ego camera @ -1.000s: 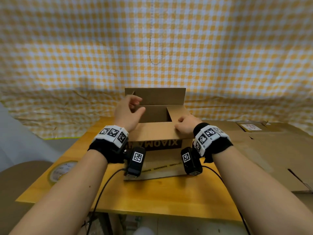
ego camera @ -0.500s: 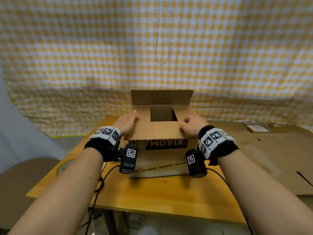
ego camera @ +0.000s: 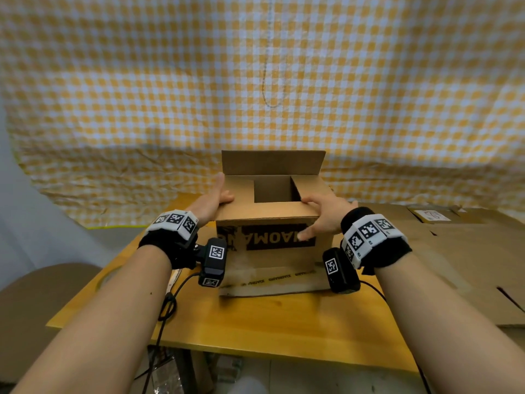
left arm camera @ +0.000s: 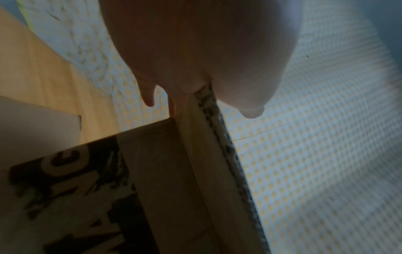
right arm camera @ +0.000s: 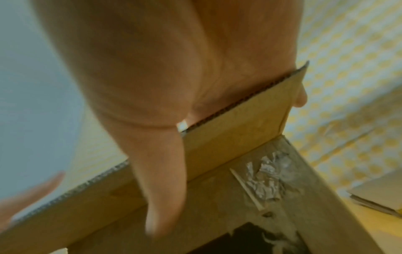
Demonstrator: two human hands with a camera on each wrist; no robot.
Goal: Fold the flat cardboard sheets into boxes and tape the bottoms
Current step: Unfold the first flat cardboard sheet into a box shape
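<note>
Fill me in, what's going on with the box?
A person is folding a cardboard box on the wooden table. The left hand presses the box's left top edge, the right hand its right front corner. Three top flaps are folded in, the far flap stands upright, leaving a square gap. To the right lie flat cardboard sheets.

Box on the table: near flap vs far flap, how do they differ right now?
Pose: the near flap lies folded down flat over the box; the far flap stands upright.
Contact: the left hand and right hand rest at the near flap's ends; neither holds the far flap.
Coverage: the near flap closes the front of the opening; the far flap leaves the back open.
Shared: plain brown cardboard, about equal width.
</note>
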